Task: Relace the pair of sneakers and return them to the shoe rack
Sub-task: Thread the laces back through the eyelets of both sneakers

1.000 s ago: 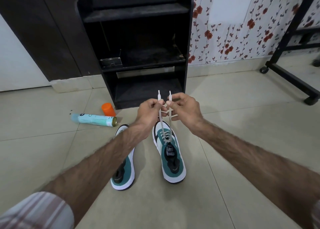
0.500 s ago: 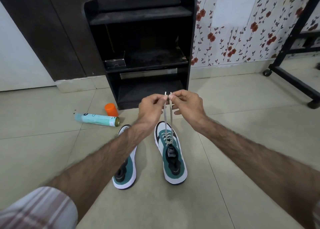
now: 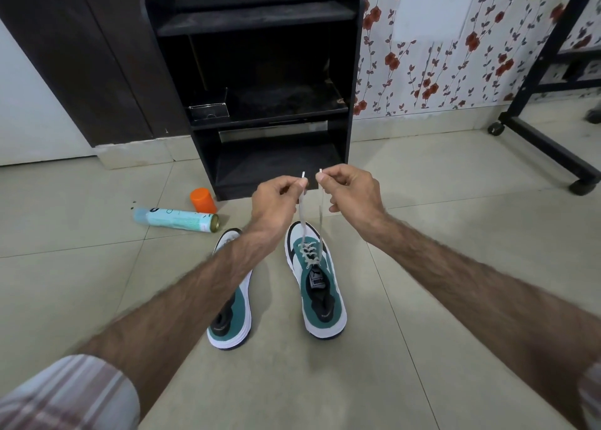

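Two teal-and-white sneakers stand on the tiled floor, toes toward a black shoe rack (image 3: 353,71). The right sneaker (image 3: 320,299) has a white lace (image 3: 303,221) threaded through its eyelets, both ends pulled straight up. My left hand (image 3: 276,202) pinches one lace end near its tip. My right hand (image 3: 351,195) pinches the other end, a little apart from the left. The left sneaker (image 3: 232,319) lies partly under my left forearm, so its lacing is hidden.
A teal spray can (image 3: 175,218) lies on its side left of the sneakers, with an orange cap (image 3: 203,200) standing behind it. A black wheeled frame (image 3: 546,143) stands at the right. A small clear box (image 3: 208,109) sits on the rack's middle shelf.
Both hands have slid up toward the lace tips and drawn the two ends straight and slightly apart. The view has shifted a little.
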